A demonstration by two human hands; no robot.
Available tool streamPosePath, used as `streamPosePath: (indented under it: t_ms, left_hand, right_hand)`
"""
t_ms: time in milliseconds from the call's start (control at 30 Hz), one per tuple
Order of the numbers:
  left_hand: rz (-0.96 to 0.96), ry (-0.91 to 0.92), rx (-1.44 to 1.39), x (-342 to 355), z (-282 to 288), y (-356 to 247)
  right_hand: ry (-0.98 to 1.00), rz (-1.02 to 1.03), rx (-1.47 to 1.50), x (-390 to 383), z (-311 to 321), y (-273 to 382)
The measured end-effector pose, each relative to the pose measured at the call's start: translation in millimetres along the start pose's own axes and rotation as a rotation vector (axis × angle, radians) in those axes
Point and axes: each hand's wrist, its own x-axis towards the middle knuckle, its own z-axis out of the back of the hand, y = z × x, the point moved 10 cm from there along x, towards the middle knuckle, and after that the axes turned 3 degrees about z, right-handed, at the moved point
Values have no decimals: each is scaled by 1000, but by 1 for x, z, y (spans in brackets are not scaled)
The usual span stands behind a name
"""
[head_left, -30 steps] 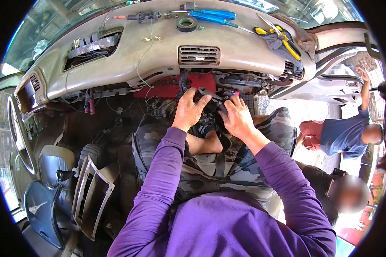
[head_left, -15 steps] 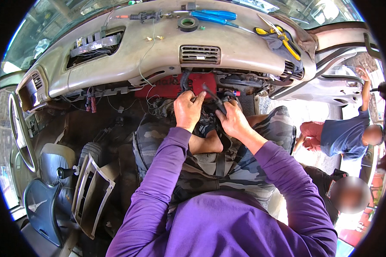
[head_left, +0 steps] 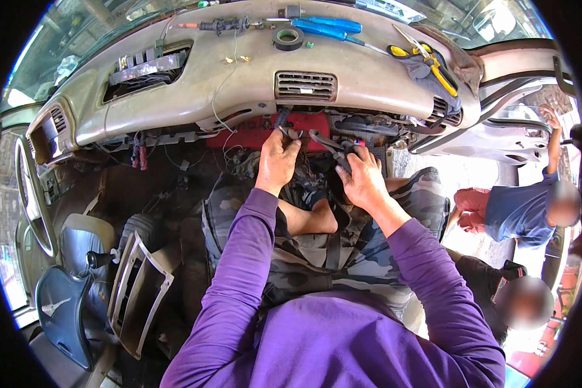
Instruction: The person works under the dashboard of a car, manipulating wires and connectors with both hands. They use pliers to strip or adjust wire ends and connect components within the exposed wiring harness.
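Note:
Below the dashboard, my left hand [head_left: 278, 161] pinches a dark cable [head_left: 297, 134] whose curled end shows at the fingertips. A black corrugated conduit [head_left: 282, 117] comes down just above that hand. My right hand [head_left: 365, 176] is closed around the dark handles of a pair of pliers [head_left: 328, 146]. Their jaws point up and left toward the pinched cable and stand apart from it. Loose wires [head_left: 312, 174] hang between the two hands, partly in shadow. Behind the hands sits a red case [head_left: 246, 134] with dark lettering.
On the dashboard [head_left: 239, 90] lie black tape [head_left: 288, 39], blue-handled screwdrivers [head_left: 326, 26] and yellow-handled pliers [head_left: 441, 76]. A removed trim frame [head_left: 142, 291] rests at left beside the gear lever [head_left: 99, 260]. Two people, one in a blue shirt [head_left: 520, 210], are outside at right.
The pliers have turned flatter, their jaws swinging toward my left hand. My right hand has shifted slightly right, and my left hand slightly left and down. A curled cable end now shows.

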Motion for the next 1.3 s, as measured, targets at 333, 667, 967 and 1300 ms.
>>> streamPosePath:
  t_ms: [333,667,967,1300]
  left_hand:
    - [85,-3,-108,-1,-5,4]
    - [46,98,-61,-3,-9,8]
    - [39,183,-39,-4,-16,-1]
    - [-318,-51,527,-16,-16,-29]
  right_hand:
    - [-28,12,-149,0,7,2]
    - [-15,65,-103,-1,1,9]
    - [4,121,27,1,0,15]
    - [353,-144,486,-8,-30,6]
